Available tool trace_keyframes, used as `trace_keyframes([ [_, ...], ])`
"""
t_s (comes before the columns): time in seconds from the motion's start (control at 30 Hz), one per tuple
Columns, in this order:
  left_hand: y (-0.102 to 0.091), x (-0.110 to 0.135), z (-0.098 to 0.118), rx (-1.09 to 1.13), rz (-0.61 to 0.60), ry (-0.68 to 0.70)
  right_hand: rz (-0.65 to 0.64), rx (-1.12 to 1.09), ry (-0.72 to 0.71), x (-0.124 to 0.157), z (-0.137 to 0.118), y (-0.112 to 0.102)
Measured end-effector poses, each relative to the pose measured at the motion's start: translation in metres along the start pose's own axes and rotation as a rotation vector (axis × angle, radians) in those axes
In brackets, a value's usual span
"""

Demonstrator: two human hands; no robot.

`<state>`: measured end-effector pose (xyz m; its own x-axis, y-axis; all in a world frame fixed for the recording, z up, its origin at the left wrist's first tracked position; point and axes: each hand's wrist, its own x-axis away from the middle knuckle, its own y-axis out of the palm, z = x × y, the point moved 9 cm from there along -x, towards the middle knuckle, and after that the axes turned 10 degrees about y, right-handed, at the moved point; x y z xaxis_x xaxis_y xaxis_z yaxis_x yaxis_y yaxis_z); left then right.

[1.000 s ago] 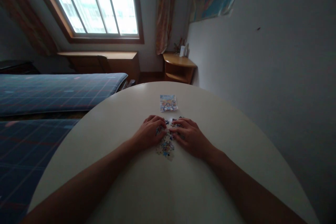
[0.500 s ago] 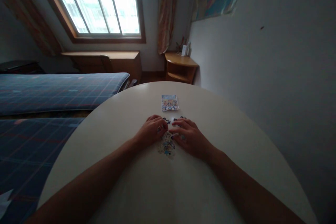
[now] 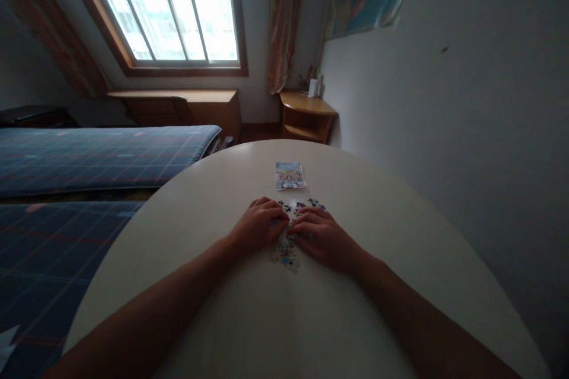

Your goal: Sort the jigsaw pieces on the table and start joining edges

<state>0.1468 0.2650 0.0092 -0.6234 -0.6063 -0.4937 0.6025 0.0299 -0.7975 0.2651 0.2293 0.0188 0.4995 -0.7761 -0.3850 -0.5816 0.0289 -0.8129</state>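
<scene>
Small jigsaw puzzle pieces [image 3: 285, 255] lie in a loose heap on the white round table [image 3: 355, 189], some of them beyond and between my hands. From the left, my left hand [image 3: 260, 222] rests over the heap, its fingers curled in with the thumb. Opposite it, my right hand [image 3: 320, 235] has its fingers bent down together among the pieces. The fingertips of both hands nearly meet over the heap. What they pinch, if anything, is too small and covered to make out. Farther back lies a picture card [image 3: 290, 176] with a blue and orange print.
Left of the table is a mattress with blue plaid cover [image 3: 102, 157]. A wooden desk [image 3: 195, 95] stands under the window, and a corner shelf [image 3: 308, 103] holds small items. The wall [image 3: 444, 130] runs along the right side.
My right hand's fingers have drawn closer together, down toward the pieces. My left fingertips have shifted slightly right. More pieces show beyond my right hand. The view has tilted a little.
</scene>
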Motion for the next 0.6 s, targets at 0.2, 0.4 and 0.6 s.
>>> trace_keyframes([
  [0.2, -0.001, 0.0, 0.012, 0.012, -0.042, 0.081, 0.031, 0.025, 0.088, -0.002, 0.01, -0.002],
  [0.4, 0.0, 0.0, 0.014, 0.027, -0.052, 0.092, 0.114, -0.018, 0.252, -0.003, 0.026, -0.009],
  [0.6, 0.001, 0.001, 0.013, 0.019, -0.058, 0.082, 0.132, -0.029, 0.264, -0.003, 0.028, -0.01],
])
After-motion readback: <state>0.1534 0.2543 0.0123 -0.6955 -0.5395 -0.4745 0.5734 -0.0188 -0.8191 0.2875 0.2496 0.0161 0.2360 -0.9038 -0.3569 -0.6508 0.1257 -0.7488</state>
